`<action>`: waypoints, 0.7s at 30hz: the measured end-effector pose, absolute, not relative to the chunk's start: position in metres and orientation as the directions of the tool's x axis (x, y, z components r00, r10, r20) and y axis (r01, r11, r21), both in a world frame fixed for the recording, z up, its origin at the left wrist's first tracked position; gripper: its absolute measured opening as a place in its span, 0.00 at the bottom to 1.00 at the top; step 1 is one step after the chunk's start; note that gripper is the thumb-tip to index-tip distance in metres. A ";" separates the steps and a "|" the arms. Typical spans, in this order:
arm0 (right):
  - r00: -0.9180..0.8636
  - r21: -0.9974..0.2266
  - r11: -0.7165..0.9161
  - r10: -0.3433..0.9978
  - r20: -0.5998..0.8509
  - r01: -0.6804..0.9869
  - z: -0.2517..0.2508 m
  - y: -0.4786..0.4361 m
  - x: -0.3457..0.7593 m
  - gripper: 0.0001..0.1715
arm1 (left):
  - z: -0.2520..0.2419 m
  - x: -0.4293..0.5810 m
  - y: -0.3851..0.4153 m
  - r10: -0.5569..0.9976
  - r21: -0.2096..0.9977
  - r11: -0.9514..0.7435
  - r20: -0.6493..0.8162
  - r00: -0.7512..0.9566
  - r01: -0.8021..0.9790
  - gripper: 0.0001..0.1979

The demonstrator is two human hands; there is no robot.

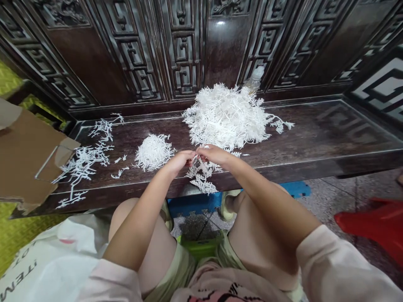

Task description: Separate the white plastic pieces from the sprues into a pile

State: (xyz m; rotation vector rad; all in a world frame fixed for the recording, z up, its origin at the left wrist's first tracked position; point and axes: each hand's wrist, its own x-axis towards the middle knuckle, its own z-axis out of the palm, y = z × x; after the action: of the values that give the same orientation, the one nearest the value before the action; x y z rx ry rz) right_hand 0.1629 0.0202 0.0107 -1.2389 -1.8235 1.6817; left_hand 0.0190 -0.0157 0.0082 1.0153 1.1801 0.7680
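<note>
- dark wood tabletop [321, 126] across the middle, carved wooden panels [228, 46] filling the top of the frame
- big white frilly heap [226, 115] just above center, clear bottle [253, 82] right behind it
- smaller white pile [153, 152] left of center, loose white sprigs [86, 161] further left by some cardboard [28, 155]
- left hand [185, 159] and right hand [214, 154] mid-frame — both pinched narrow on a white strand [202, 168], fingertips basically touching
</note>
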 end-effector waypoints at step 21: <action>-0.381 -0.973 -0.231 0.900 -0.211 -0.006 0.016 0.026 0.162 0.08 | 0.037 -0.036 -0.010 0.981 0.649 0.188 -0.159 -0.111 0.737 0.14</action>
State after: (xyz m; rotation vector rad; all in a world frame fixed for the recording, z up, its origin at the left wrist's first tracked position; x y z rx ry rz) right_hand 0.1625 0.0262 0.0161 -1.1280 -1.3327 1.6940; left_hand -0.0355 -0.0102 0.0374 1.6047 1.9080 0.5636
